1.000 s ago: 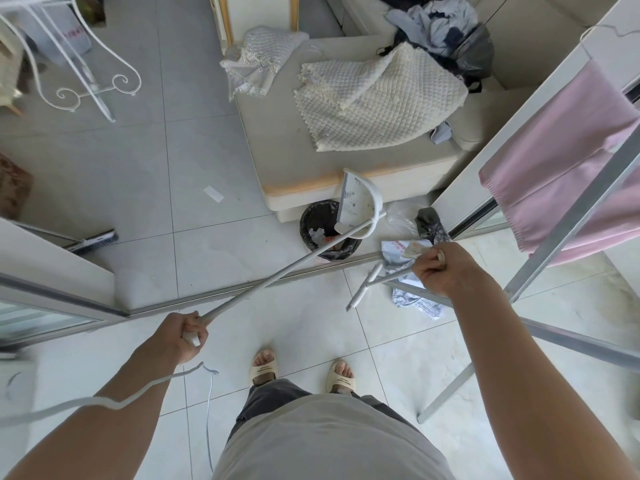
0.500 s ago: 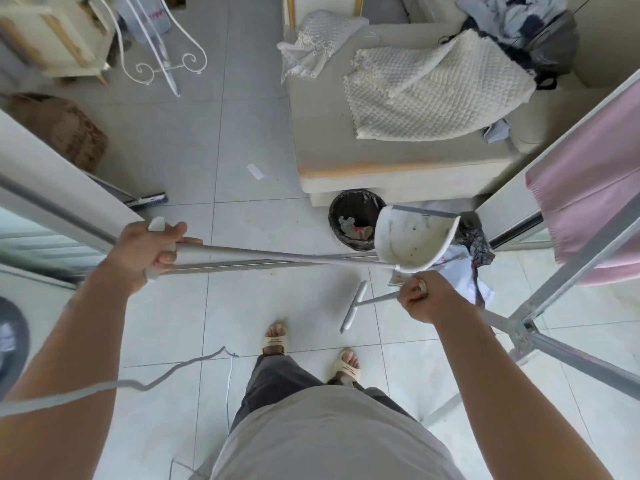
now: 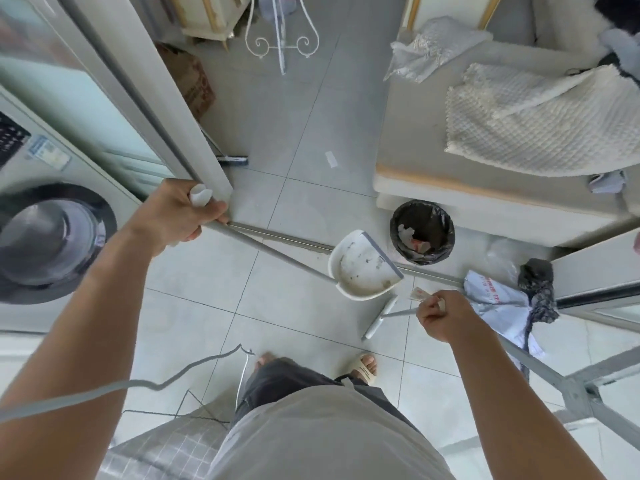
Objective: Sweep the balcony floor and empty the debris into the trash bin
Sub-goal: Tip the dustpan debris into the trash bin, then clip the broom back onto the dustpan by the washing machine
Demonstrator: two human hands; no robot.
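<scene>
Right of centre in the frame, one black-lined trash bin (image 3: 422, 232) with scraps inside, one white dustpan (image 3: 363, 268) just left of it, specks in its scoop, handle gripped by left hand (image 3: 176, 213), one broom (image 3: 381, 315) shaft and paper scraps clutched in right hand (image 3: 441, 315), bare tiles (image 3: 277, 299) between.

There is one view only, from a wide-angle camera on the person's head, looking steeply down the body to the sandalled feet (image 3: 363, 367) at lower centre. Both forearms reach up into the frame, close and large. The tiled floor (image 3: 284, 209) bends toward the edges.
</scene>
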